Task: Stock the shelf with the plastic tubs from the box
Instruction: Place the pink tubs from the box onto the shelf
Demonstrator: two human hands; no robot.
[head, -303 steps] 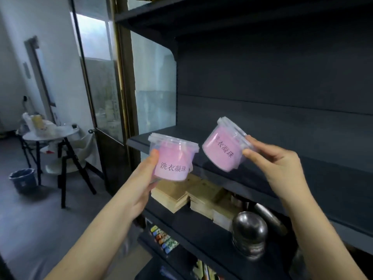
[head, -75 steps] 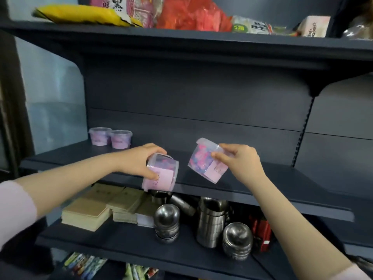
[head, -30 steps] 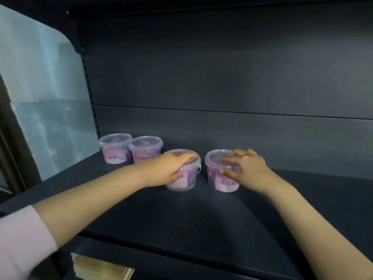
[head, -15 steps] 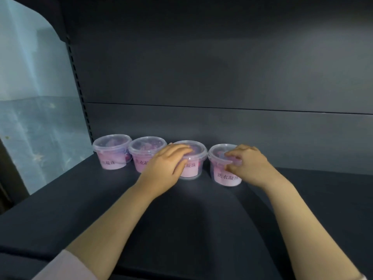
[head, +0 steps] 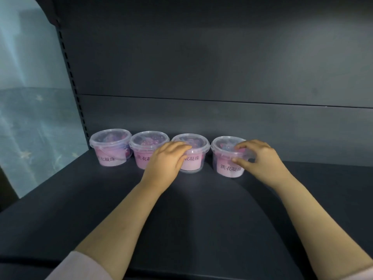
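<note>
Four clear plastic tubs with pink contents and pink labels stand upright in a row at the back of the dark shelf (head: 191, 215). From the left they are the first tub (head: 110, 151), the second tub (head: 145, 141), the third tub (head: 194, 161) and the fourth tub (head: 224, 151). My left hand (head: 165, 161) rests on the front rim of the third tub with relaxed fingers and hides part of the second tub's label. My right hand (head: 261, 157) pinches the fourth tub's rim, fingers on the lid and thumb on its front side.
The shelf's dark back panel (head: 201, 57) rises right behind the tubs. A slotted upright (head: 70, 77) and a pale wall (head: 30, 98) bound the left end. The shelf board runs on to the right of the fourth tub.
Both tubs were set down and pushed back into the row beside the first two. My left hand's fingers have slid from the lid's middle to its front rim. The camera has moved closer.
</note>
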